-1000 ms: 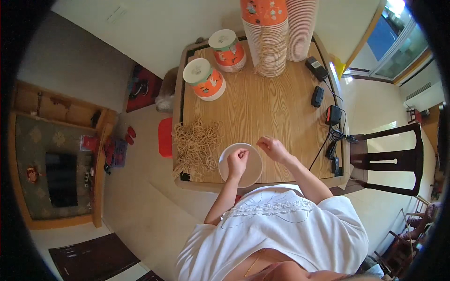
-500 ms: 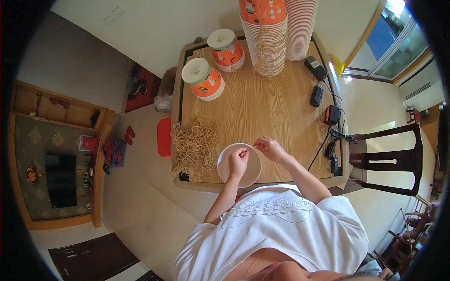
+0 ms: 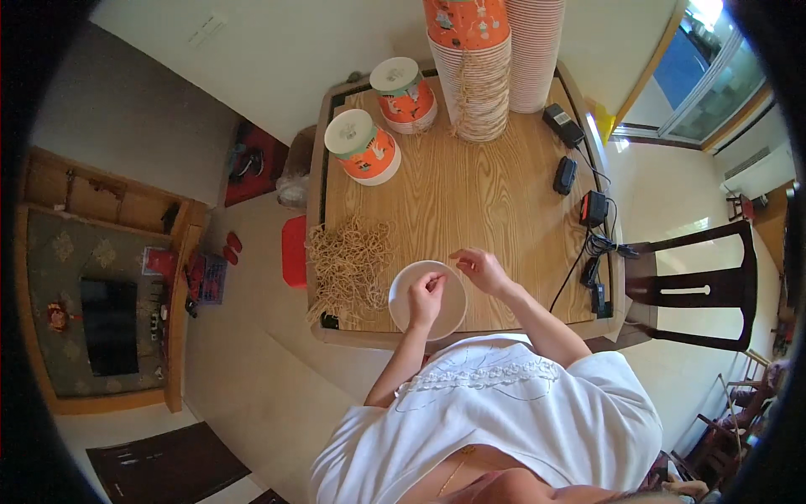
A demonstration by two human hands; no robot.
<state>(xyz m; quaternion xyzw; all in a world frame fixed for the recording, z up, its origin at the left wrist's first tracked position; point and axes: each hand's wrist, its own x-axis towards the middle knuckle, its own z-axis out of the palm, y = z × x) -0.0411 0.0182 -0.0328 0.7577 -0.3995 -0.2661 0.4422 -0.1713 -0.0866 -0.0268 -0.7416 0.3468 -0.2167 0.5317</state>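
Observation:
A white paper tub [image 3: 453, 315] stands at the table's near edge, its round opening facing up. Over its opening is my left hand [image 3: 426, 296], thumb and fingers pinched together; anything between them is too small to make out. My right hand [image 3: 484, 272] hovers at the tub's right rim with its fingertips drawn together, and what they may hold is not visible. To the left of the tub lies a loose tangled heap of tan cord [image 3: 351, 262].
Two orange lidded tubs [image 3: 363, 144] stand at the far left of the wooden table [image 3: 504, 210]. Tall stacks of tubs [image 3: 480, 88], one draped with cord, rise at the back. Black adapters and cables [image 3: 594, 208] lie along the right edge, beside a dark chair [image 3: 697, 286].
Both hands stay almost where they were, still pinched at the tub. The view has shifted slightly, and the tub and cord heap look unmoved on the table.

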